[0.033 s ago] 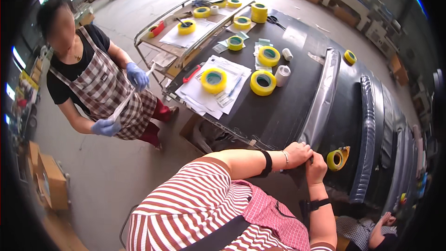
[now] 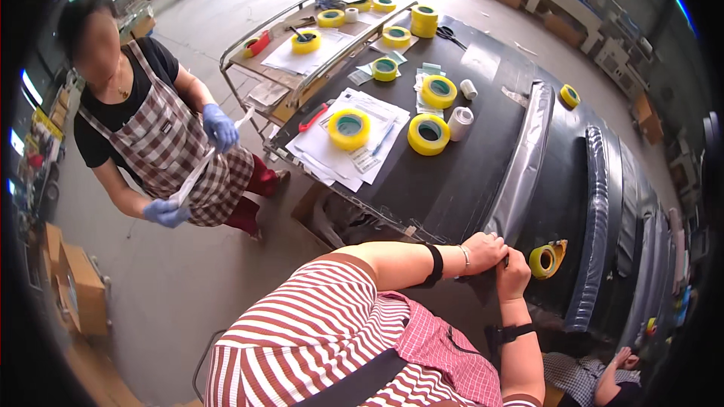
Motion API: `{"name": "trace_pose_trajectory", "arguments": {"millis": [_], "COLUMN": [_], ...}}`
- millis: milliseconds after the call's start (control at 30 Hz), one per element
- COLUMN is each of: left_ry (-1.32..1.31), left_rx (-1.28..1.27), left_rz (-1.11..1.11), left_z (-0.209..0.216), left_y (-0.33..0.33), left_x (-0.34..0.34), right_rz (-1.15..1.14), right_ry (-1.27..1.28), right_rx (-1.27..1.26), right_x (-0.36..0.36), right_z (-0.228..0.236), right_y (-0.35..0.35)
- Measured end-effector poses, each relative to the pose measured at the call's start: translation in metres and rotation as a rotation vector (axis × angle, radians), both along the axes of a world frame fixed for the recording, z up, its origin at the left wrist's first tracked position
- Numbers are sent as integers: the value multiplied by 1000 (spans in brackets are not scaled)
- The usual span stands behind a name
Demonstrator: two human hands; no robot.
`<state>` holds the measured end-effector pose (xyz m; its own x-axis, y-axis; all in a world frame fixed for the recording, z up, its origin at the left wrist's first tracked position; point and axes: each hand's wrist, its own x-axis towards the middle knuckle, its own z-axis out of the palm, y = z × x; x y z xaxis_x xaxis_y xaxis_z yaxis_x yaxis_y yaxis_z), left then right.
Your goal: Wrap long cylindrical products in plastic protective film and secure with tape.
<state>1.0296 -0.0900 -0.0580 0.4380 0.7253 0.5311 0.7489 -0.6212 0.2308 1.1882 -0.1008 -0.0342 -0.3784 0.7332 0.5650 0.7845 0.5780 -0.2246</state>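
A long, narrow package in dark grey plastic film [image 2: 522, 158] lies on the black-topped table, its near end at the table's front edge. At that end my left hand [image 2: 485, 251] is closed, fingers pinching the film. Close beside it on the right, my right hand [image 2: 514, 273] is also closed at the gathered end, with a small dark bit showing by its fingers. Whether it grips only film I cannot make out. Just right of my right hand, a yellow tape dispenser [image 2: 556, 254] with a tape roll rests on the table.
More grey wrapped packages [image 2: 592, 218] lie to the right. Several yellow tape rolls [image 2: 427, 136], papers [image 2: 317, 152], a red-handled cutter [image 2: 313, 118] and scissors [image 2: 451, 35] lie farther back. At left stands a co-worker [image 2: 162, 120] in blue gloves, holding a white strip. Another person's hand [image 2: 624, 358] shows lower right.
My hands stay in the same place at the package end. The co-worker's gloved hands have dropped very slightly with the white strip.
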Motion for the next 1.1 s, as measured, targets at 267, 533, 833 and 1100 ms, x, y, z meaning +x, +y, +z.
{"name": "trace_pose_trajectory", "arguments": {"millis": [267, 533, 833, 1100], "left_ry": [152, 75, 165, 228], "left_rx": [-102, 7, -225, -202], "left_rz": [-49, -266, -261, -278], "left_z": [20, 23, 39, 50], "left_y": [-2, 4, -14, -4], "left_x": [-18, 6, 12, 33], "right_rz": [-236, -114, -366, -605], "right_ry": [1275, 2101, 2331, 2158], "right_rx": [-1277, -1047, -987, -751], "right_x": [-8, -1, -15, -20], "right_z": [-9, -32, -43, -7], "right_y": [-38, -26, -26, -45]}}
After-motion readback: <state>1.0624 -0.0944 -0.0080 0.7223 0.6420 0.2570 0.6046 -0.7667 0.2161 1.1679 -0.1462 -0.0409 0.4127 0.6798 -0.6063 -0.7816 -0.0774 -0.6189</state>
